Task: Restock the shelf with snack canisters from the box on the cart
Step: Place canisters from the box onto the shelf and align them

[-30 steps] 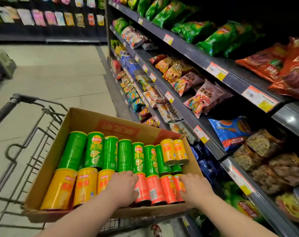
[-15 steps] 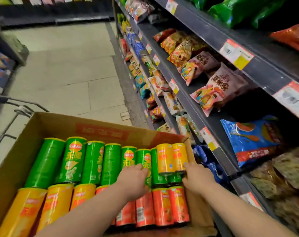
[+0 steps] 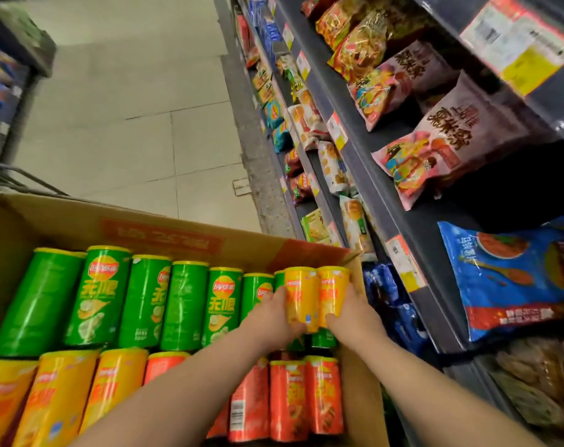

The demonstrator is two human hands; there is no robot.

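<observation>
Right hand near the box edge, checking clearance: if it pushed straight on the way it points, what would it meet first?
Probably the cardboard box's far wall, just past the yellow canister the right hand grips; depth is unclear.

Green canisters [image 3: 96, 295] carry the Lay's logo and "无限"

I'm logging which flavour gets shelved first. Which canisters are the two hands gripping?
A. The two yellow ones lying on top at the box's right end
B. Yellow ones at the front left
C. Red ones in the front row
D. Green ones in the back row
A: the left hand and right hand clasp the two yellow canisters from either side, atop the green canisters at the right end of the box.
</observation>
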